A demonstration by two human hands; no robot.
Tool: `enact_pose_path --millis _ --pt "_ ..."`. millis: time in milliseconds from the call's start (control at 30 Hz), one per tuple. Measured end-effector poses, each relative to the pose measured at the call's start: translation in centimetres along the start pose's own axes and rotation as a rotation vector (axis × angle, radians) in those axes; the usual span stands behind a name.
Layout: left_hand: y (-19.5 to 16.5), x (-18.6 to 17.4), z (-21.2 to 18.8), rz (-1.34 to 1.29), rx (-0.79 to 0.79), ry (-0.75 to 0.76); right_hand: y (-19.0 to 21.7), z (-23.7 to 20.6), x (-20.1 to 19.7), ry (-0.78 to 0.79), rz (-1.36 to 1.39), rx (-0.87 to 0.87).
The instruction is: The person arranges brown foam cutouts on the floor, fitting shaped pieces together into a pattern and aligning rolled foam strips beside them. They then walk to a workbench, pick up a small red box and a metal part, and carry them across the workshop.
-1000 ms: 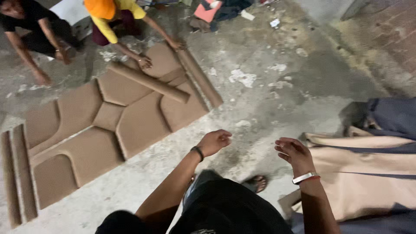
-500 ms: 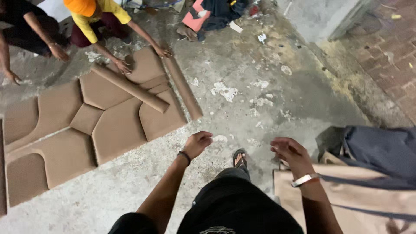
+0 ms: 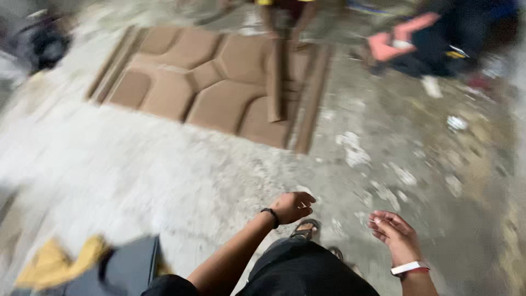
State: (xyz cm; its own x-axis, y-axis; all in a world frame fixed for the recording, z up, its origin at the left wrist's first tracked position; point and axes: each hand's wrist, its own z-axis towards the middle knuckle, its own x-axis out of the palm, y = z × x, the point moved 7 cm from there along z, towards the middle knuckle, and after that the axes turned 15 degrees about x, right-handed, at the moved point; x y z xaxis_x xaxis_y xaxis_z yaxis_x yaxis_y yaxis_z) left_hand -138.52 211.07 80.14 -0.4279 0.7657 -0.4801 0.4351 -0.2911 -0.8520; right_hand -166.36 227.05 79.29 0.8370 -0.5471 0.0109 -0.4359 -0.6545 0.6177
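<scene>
Hands (image 3: 342,222) hang empty above concrete floor (image 3: 164,181).

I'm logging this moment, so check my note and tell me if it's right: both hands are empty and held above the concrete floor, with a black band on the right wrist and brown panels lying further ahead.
One detail is wrong. In the head view the right hand wears a white band with red; the black band is on the left hand. The rest stands: both hands are empty above the concrete floor, and the brown panels lie further ahead.
</scene>
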Motion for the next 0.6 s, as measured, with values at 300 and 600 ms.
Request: enact_pose_path --millis 300,600 --pt "1.5 -3.6 -14.5 -0.112 -0.271 -0.550 6.8 6.2 10.6 0.366 -0.301 -0.054" --pt "0.7 -5.5 -16.8 -0.158 -0.265 -0.783 7.4 3.8 19.0 0.597 -0.385 -0.116"
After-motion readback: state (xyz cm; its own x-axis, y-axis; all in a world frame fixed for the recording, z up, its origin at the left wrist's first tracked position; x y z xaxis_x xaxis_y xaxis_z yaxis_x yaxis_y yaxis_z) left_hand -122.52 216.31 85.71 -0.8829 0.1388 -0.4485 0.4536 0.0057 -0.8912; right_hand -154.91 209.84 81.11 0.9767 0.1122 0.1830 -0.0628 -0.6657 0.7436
